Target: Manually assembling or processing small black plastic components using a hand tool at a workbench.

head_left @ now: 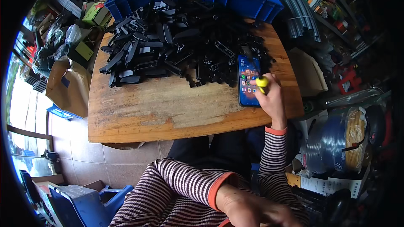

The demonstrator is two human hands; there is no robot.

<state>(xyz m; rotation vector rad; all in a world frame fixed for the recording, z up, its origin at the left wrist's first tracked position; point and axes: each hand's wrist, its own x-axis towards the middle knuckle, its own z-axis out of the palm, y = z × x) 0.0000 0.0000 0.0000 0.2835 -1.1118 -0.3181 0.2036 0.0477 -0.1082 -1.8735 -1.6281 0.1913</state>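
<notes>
Gripping a yellow-and-black-handled tool (261, 82) in the curled fingers of our right hand (273, 96), we hold it over a lit, rectangular, black-edged smartphone (248, 90), which lies on the right side of the worn brown wooden table (198, 107), just beside a heap of black plastic parts (168, 38). Our left hand (246, 210) rests low near our body, so blurred at the lower edge that we cannot tell whether its fingers are spread or curled.

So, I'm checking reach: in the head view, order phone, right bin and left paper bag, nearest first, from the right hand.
1. Phone, left of the right hand.
2. Right bin, far edge of the table.
3. Left paper bag, off the table's left side.
</notes>
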